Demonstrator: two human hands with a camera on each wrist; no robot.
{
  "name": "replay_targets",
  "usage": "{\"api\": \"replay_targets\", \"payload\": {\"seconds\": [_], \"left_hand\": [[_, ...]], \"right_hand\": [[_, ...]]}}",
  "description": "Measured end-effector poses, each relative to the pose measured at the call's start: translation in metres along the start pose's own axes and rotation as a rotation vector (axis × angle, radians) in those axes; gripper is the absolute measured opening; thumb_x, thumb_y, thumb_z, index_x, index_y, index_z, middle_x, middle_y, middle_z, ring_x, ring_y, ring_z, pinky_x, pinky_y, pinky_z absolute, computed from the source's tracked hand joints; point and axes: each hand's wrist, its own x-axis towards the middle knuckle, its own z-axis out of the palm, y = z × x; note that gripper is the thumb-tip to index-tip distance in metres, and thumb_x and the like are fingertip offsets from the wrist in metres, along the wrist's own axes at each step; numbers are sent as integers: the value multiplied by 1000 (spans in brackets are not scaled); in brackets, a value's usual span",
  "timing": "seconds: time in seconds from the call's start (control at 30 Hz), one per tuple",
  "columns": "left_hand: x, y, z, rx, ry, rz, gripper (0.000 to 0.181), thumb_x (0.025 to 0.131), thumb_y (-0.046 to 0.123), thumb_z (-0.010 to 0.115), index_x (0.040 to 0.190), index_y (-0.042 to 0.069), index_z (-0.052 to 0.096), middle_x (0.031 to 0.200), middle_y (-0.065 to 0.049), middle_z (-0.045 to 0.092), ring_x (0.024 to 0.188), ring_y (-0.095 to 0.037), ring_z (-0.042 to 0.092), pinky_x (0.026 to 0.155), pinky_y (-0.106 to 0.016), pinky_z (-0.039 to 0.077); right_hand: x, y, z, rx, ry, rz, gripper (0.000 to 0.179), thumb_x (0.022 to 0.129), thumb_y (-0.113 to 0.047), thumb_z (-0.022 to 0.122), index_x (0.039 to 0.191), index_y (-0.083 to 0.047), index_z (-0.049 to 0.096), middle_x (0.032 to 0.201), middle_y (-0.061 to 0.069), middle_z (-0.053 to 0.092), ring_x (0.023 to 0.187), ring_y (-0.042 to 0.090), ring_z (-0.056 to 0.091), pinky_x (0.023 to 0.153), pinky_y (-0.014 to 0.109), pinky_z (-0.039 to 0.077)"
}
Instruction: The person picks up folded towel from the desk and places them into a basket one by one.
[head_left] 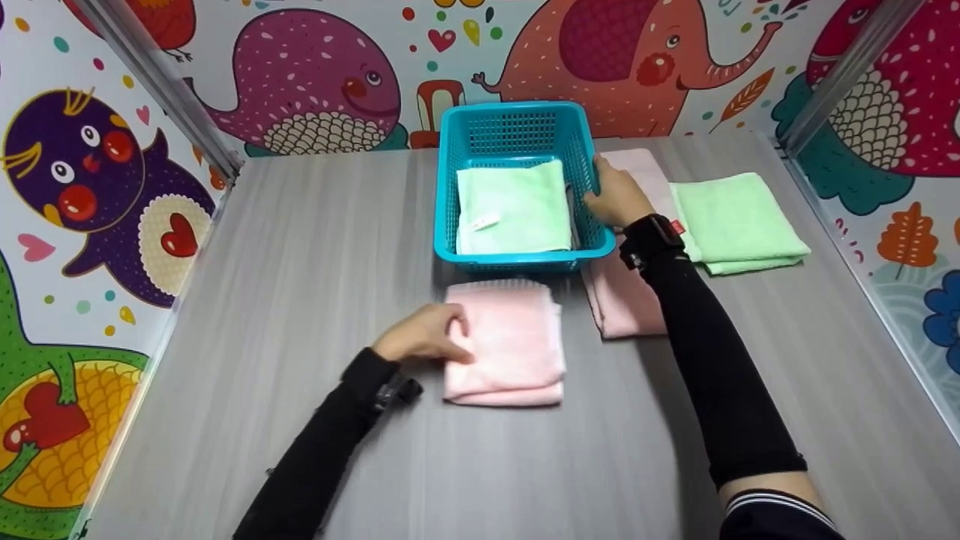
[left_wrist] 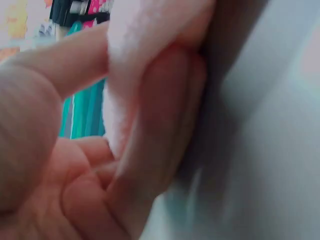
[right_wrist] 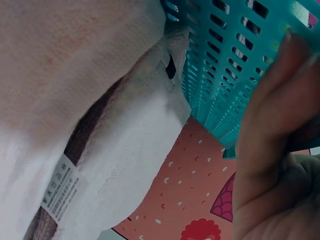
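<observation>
My left hand [head_left: 426, 334] pinches the left edge of a folded pink towel [head_left: 514, 345] on the table, thumb over it and fingers underneath. In the left wrist view, the pale pink cloth [left_wrist: 127, 75] lies between thumb and fingers. A turquoise plastic basket [head_left: 517, 259] stands just beyond that towel. My right hand [head_left: 621, 193] grips the basket's right side at the rim. Inside the basket lies a folded light green towel [head_left: 517, 206] with a small white tag. The right wrist view shows the hand's curled fingers [right_wrist: 265, 125] by the perforated basket wall [right_wrist: 220, 75].
Another pink towel [head_left: 622, 300] lies right of the basket, partly under my right arm. Beside it is a folded light green towel [head_left: 739, 221] with a red tag. Walls with cartoon animals [head_left: 315, 75] enclose the grey table [head_left: 322, 225] at back and sides.
</observation>
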Motion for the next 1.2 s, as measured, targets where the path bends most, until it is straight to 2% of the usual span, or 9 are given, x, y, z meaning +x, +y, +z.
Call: {"api": "replay_targets", "payload": {"seconds": [0.17, 0.33, 0.43, 0.57, 0.7, 0.8, 0.9, 1.07, 1.2], "left_hand": [[12, 14, 12, -15, -5, -26, 37, 76, 25, 91, 95, 13, 63, 99, -3, 64, 90, -19, 56, 77, -31, 47], [11, 12, 13, -27, 5, -30, 37, 76, 24, 92, 95, 13, 63, 96, -3, 63, 87, -19, 56, 76, -31, 47], [11, 12, 13, -35, 6, -14, 37, 76, 25, 92, 96, 12, 64, 96, -3, 63, 87, -19, 55, 77, -31, 47], [13, 13, 13, -32, 3, 7, 37, 77, 25, 92, 96, 12, 64, 96, -3, 63, 85, -18, 55, 75, -31, 47], [14, 13, 13, -18, 7, 11, 36, 76, 26, 92, 95, 13, 64, 94, -2, 63, 87, -18, 55, 77, -31, 47], [14, 12, 13, -10, 15, 4, 35, 76, 27, 92, 94, 14, 65, 95, -2, 63, 90, -19, 55, 81, -32, 47], [14, 12, 13, -10, 16, 4, 35, 76, 27, 92, 94, 14, 65, 96, -2, 63, 92, -19, 56, 82, -32, 47], [15, 13, 13, -18, 14, 1, 36, 75, 26, 92, 95, 14, 65, 95, -2, 63, 91, -19, 57, 81, -32, 47], [14, 11, 15, -29, 27, 5, 36, 74, 25, 92, 94, 14, 64, 94, -2, 63, 90, -19, 56, 81, -32, 47]], "right_hand": [[-2, 1, 2, 20, 19, 1, 74, 105, -14, 49, 167, -5, 9, 160, 30, 38, 142, 45, 47, 112, 62, 42], [-5, 5, 7, 117, 45, -25, 72, 107, -18, 51, 166, -4, 13, 158, 30, 41, 141, 44, 49, 113, 58, 43], [-14, 12, 8, 181, 106, -65, 71, 108, -28, 53, 165, -2, 19, 126, 27, 63, 109, 34, 65, 94, 45, 53], [-36, 22, 5, 205, 251, -125, 64, 107, -35, 55, 158, -2, 36, 86, 10, 59, 70, 15, 52, 65, 29, 43], [-64, 26, 7, 231, 395, -149, 42, 105, -20, 57, 141, 0, 48, 87, 10, 62, 60, 17, 61, 54, 23, 47], [-87, 28, 16, 183, 441, -175, 32, 97, -7, 56, 127, 4, 49, 89, 15, 64, 65, 29, 66, 58, 29, 50], [-111, 29, 24, 70, 367, -200, 25, 92, -4, 55, 114, 7, 55, 88, 20, 66, 74, 36, 65, 66, 41, 50], [-142, 23, 37, -39, 73, -208, 17, 93, -12, 60, 93, 1, 71, 76, 13, 69, 72, 29, 64, 67, 43, 50], [-152, 12, 57, -3, -73, -255, 22, 97, -22, 67, 104, -2, 72, 73, 5, 68, 63, 18, 62, 60, 37, 51]]}}
